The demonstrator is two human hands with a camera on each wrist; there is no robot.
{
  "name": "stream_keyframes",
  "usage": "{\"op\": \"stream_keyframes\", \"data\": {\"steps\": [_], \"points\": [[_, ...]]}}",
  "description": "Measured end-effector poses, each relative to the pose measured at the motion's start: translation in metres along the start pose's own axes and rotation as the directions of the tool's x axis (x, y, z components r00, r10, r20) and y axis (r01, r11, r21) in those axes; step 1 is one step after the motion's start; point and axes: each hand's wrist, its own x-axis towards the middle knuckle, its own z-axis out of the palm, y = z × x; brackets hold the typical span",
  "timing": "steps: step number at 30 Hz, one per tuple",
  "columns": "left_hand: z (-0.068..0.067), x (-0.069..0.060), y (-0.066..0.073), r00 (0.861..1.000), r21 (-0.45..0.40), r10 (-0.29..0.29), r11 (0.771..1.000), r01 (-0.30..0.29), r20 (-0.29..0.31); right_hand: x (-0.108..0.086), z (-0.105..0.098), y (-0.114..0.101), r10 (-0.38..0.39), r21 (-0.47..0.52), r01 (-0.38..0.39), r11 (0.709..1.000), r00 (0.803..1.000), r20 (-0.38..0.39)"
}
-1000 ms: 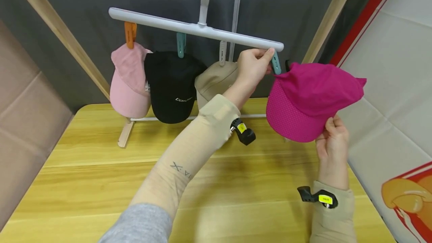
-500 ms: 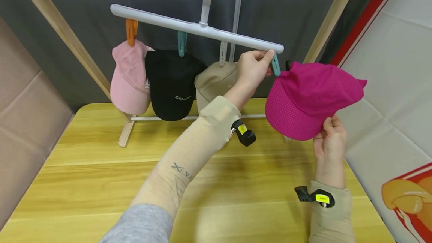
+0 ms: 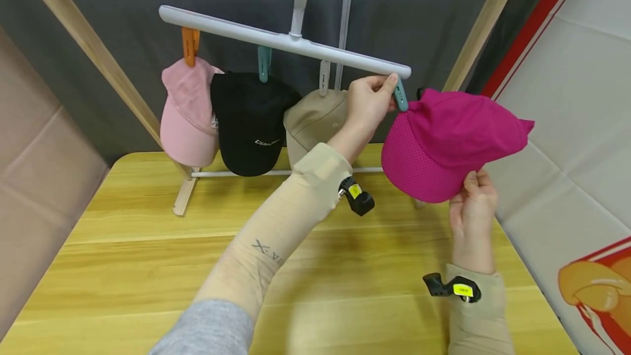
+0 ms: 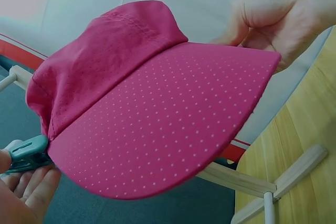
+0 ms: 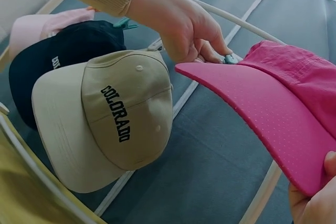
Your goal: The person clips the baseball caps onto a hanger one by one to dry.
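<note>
My left hand [image 3: 370, 104] pinches a teal clothespin [image 3: 400, 95] just under the right end of a white hanger [image 3: 281, 43]. The clothespin's lower end meets the near edge of a magenta cap [image 3: 455, 136] with a dotted brim. In the left wrist view its jaws touch the cap [image 4: 136, 108] where brim and crown join; whether they bite the cloth I cannot tell. My right hand [image 3: 475, 201] holds the cap's far side from below, thumb on the brim in the right wrist view.
From the tilted hanger hang a pink cap [image 3: 189, 119] on an orange clothespin [image 3: 189, 46], a black cap [image 3: 252, 125] on a teal one and a beige cap [image 3: 315, 116] on a grey one. A wooden rack [image 3: 478, 32] stands on the wooden table [image 3: 148, 267].
My right hand and the magenta cap have shifted a little to the left. The hanger's right end has moved slightly left too. My left hand keeps its pinch on the clothespin.
</note>
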Motion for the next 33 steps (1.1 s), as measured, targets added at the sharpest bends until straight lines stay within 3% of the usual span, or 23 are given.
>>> {"op": "stream_keyframes", "data": {"steps": [4, 8, 16, 27, 33], "points": [[0.000, 0.001, -0.001, 1.000, -0.040, -0.002, 0.999, 0.003, 0.008, 0.003, -0.001, 0.000, 0.002, -0.028, -0.002, 1.000, 1.000, 0.020], [-0.001, 0.000, 0.001, 0.999, -0.071, -0.006, 0.997, 0.008, 0.032, 0.002, -0.003, -0.002, 0.059, -0.015, -0.058, 0.998, 0.998, 0.034], [0.000, -0.004, 0.007, 0.995, -0.011, 0.050, 0.999, -0.049, 0.086, 0.002, -0.014, -0.003, 0.199, -0.008, -0.199, 0.980, 0.972, 0.129], [0.000, -0.006, 0.009, 0.983, 0.019, 0.097, 0.995, -0.101, 0.153, 0.005, -0.017, 0.005, 0.224, -0.055, -0.217, 0.975, 0.959, 0.174], [-0.002, -0.005, 0.010, 0.979, -0.055, 0.092, 0.995, -0.083, 0.180, 0.006, -0.015, 0.013, 0.224, -0.107, -0.209, 0.972, 0.963, 0.153]]}}
